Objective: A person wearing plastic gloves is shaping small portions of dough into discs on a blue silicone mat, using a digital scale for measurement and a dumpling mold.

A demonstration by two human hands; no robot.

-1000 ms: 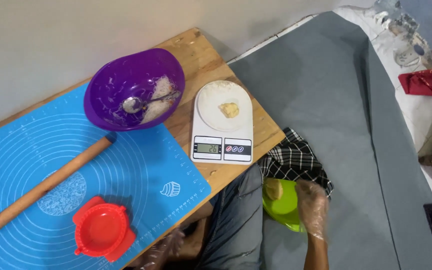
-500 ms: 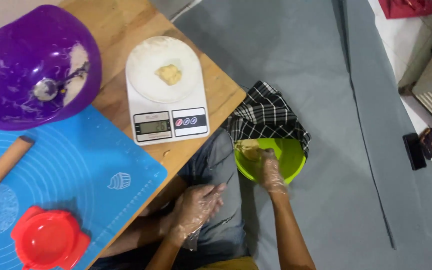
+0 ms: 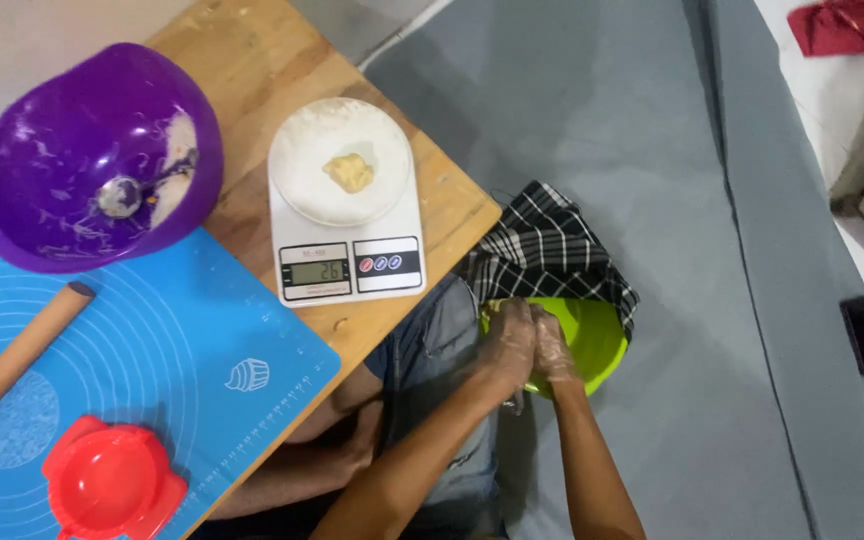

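Both reaching into green bowl (image 3: pixel 592 335) right of tabletop (image 3: pixel 252 60): left hand (image 3: pixel 509 345), right hand (image 3: pixel 554 350), touching, grip unclear.

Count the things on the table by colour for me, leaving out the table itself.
Purple: 1, the bowl
Blue: 1, the mat
White: 1, the scale
Red: 1, the mould
Tan: 1, the rolling pin
Pale yellow: 1, the dough on the scale
Total: 6
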